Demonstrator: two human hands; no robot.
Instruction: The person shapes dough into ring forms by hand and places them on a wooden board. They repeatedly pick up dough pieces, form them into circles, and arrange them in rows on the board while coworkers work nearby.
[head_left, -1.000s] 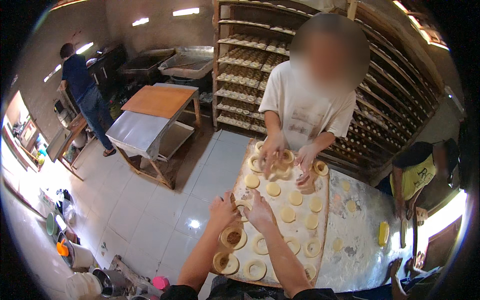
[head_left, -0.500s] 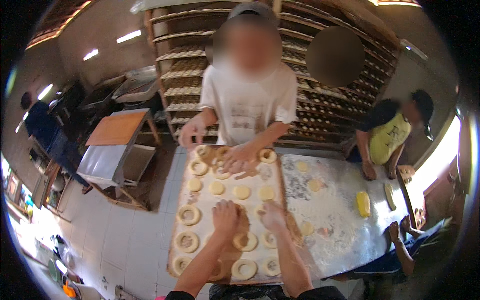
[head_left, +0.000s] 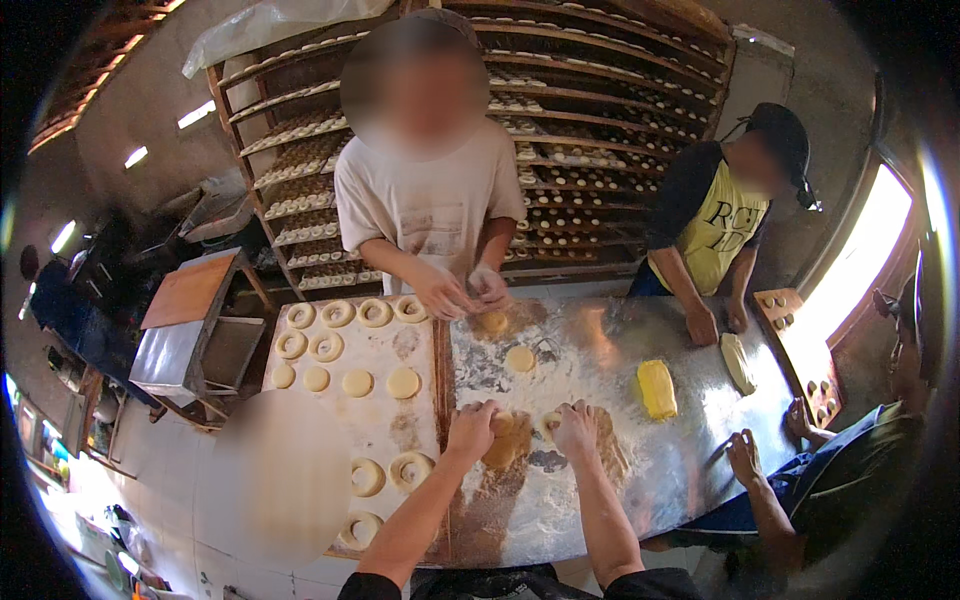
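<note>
L hand (head_left: 473, 432), R hand (head_left: 576, 434) off board (head_left: 375, 428) now, at dough (head_left: 503, 425) on tbl (head_left: 600, 350); can't tell if grip pinches.

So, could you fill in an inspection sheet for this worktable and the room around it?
Surface: metal table, flour-dusted; a floured board lies at left, partly blurred out.
Job's things: dough rings and flat dough discs on the board; another dough disc on the metal.
Clutter: yellow oblong block and pale strip toward the right.
Grippers: bare hands; left hand and right hand each at a dough piece over the metal; how firmly, cannot tell.
Cables: nothing seen.
Surroundings: tall rack bearing rows of small pale pieces; a person in a pale shirt opposite, another in a yellow-and-dark top.
</note>
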